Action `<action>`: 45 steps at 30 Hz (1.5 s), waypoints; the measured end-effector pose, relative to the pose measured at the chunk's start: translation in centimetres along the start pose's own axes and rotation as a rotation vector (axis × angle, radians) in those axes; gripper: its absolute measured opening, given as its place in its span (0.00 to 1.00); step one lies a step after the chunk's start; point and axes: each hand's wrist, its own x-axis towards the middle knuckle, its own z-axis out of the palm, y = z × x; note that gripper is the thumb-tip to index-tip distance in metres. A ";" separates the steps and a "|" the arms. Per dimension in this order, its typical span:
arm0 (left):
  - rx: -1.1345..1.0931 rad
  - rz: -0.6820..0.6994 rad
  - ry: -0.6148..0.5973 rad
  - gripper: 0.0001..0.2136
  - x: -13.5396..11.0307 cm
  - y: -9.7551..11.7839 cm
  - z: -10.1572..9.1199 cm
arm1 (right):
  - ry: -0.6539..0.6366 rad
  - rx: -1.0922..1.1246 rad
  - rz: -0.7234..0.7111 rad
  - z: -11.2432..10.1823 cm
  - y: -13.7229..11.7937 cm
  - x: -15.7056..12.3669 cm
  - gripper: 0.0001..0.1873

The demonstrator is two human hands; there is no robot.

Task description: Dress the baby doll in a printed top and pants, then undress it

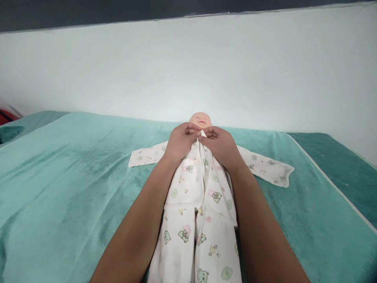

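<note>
A baby doll (pixel 200 118) lies on its back, its head toward the wall. It wears a white baby jacket (pixel 185 181) printed with bears, sleeves spread to both sides, and matching trousers (pixel 216 251). At the jacket's neckline, just below the doll's chin, my left hand (pixel 183 139) pinches the front edge of the collar. My right hand (pixel 220 142) meets it there, fingers closed on the other edge. Below the hands the two front panels hang slightly apart. Any fastener between the fingertips is too small to make out.
A green plush blanket (pixel 88 177) covers the surface under the doll. A darker green cover (pixel 335 165) shows at the right edge. Behind the doll's head stands a white wall (pixel 188 70). Something red (pixel 6 116) is partly visible at the far left.
</note>
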 end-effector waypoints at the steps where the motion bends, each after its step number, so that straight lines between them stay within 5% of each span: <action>1: -0.012 -0.006 -0.007 0.06 -0.1 0.1 0.0 | -0.013 -0.009 -0.003 0.0 0.0 0.0 0.10; 10: 0.053 -0.063 -0.024 0.07 -0.2 0.8 0.2 | -0.063 -0.145 -0.026 0.3 -0.7 -0.5 0.09; 19: 0.033 -0.020 0.013 0.11 -0.1 0.4 0.1 | -0.113 0.077 -0.076 0.1 0.2 -0.1 0.16; 23: 0.069 -0.030 -0.017 0.08 -0.1 0.4 0.1 | 0.017 0.094 -0.048 0.3 0.4 0.1 0.10; 28: 0.281 0.134 0.052 0.13 -1.0 0.7 0.1 | 0.197 -0.087 -0.160 0.9 0.3 -1.0 0.06; 35: 0.510 0.300 0.013 0.19 -1.8 0.0 -0.1 | 0.253 -0.280 -0.276 0.9 0.7 -2.1 0.13; 45: 0.595 0.282 0.039 0.17 -1.6 0.0 0.1 | 0.230 -0.370 -0.268 0.7 0.8 -1.1 0.16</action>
